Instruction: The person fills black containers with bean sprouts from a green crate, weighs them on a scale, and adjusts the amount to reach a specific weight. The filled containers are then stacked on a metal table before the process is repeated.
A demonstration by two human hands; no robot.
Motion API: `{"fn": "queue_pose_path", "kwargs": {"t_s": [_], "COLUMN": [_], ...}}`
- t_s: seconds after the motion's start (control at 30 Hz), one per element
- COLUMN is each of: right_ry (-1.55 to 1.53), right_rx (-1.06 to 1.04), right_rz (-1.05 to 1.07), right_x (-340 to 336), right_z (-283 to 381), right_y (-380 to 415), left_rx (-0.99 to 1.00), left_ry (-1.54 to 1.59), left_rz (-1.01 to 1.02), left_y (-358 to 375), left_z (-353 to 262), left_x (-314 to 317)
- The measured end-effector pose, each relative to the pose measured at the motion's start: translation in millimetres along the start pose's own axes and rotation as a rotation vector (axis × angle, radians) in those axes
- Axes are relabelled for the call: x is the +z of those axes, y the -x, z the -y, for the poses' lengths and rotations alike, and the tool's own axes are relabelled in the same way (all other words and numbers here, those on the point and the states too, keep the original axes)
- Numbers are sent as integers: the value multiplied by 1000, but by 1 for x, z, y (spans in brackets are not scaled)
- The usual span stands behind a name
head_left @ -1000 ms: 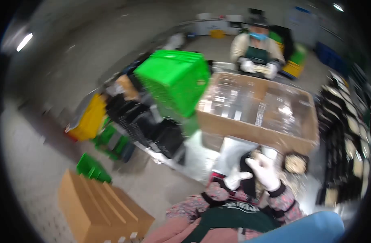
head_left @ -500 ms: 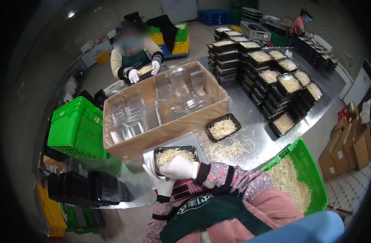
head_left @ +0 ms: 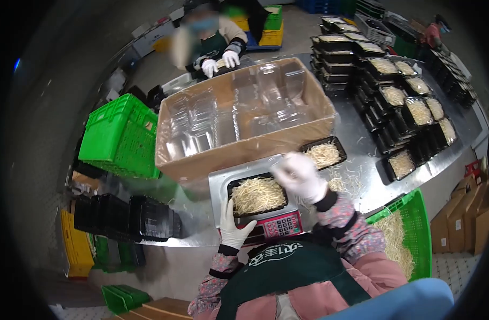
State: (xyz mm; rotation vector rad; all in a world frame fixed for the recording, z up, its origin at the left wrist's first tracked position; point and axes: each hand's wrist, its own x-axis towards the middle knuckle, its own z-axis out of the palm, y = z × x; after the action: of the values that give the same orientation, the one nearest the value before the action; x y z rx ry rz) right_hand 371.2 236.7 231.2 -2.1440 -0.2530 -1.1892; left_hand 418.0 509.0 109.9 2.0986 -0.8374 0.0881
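A black plastic tray (head_left: 233, 209) heaped with pale bean sprouts (head_left: 259, 194) sits on the metal plate of a red-keyed weighing scale (head_left: 280, 226). My left hand (head_left: 235, 228), in a white glove, rests at the tray's near left corner with thumb and fingers spread. My right hand (head_left: 300, 176), also gloved, hovers right of the tray, over the scale's edge and near loose sprouts (head_left: 338, 184) on the table. Motion blurs its fingers, so I cannot make out whether anything is in them. Just beyond it stands a second filled tray (head_left: 324, 153).
A cardboard box (head_left: 244, 146) of clear lids stands behind the scale. Filled trays (head_left: 415, 112) are stacked at right, empty black trays (head_left: 148, 218) at left. A green crate (head_left: 415, 229) of sprouts is beside me. A co-worker (head_left: 215, 48) handles a tray across the table.
My right hand has lifted off the sprouts in the tray and swung right. My left hand has shifted to the tray's corner with fingers apart. The view has tilted down and moved left.
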Motion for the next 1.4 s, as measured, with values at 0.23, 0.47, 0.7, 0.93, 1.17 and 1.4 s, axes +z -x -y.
{"fn": "queue_pose_path", "kwargs": {"t_s": [0.23, 0.47, 0.7, 0.93, 1.17, 1.4], "right_ry": [560, 1100, 468, 125, 170, 187], "right_rx": [336, 711, 387, -23, -115, -92], "right_rz": [-164, 395, 244, 832, 949, 882], "right_x": [-163, -214, -84, 60, 97, 87], "right_z": [-83, -165, -75, -10, -33, -8], "right_y": [70, 230, 71, 35, 46, 32], "left_rx": [-134, -514, -753, -382, -289, -191], "left_ry": [-271, -1040, -814, -643, -88, -174], "left_rz": [-318, -601, -476, -799, -588, -363], "left_y": [12, 20, 28, 24, 38, 41], "left_z": [39, 128, 182, 122, 45, 9], "left_x": [-74, -193, -233, -229, -160, -129]}}
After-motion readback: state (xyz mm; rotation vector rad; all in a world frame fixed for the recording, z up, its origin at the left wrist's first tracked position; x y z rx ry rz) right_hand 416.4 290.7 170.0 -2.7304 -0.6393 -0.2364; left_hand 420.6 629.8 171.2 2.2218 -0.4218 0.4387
